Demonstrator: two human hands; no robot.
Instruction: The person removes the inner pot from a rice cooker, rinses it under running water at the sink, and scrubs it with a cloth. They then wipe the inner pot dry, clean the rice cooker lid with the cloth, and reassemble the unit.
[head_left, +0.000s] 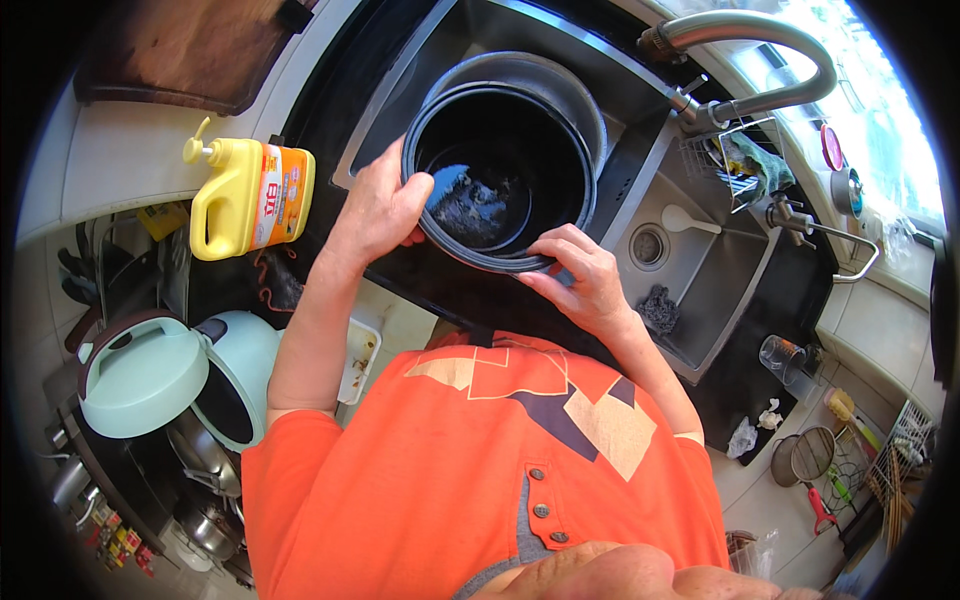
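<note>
Between my hands a dark, round rice-cooker inner pot (517, 172) is tilted towards me, over the near edge of the sink. Whitish residue or glare marks its inside bottom. My left hand (386, 206) grips the rim on the left, thumb lying over the edge. On the lower right of the rim my right hand (581, 277) has its fingers inside and its thumb outside. Behind the pot a larger metal basin (600, 124) sits in the large sink bowl (405, 86), partly hidden by the pot.
Right of the large bowl, the smaller sink bowl (697, 292) contains a white rice paddle (686, 220) and a dark scouring pad (660, 309). A curved faucet (814, 56) arches above. A yellow pump bottle (251, 196) stands left, near an open mint-green rice cooker (236, 375). Glasses (784, 356) stand right.
</note>
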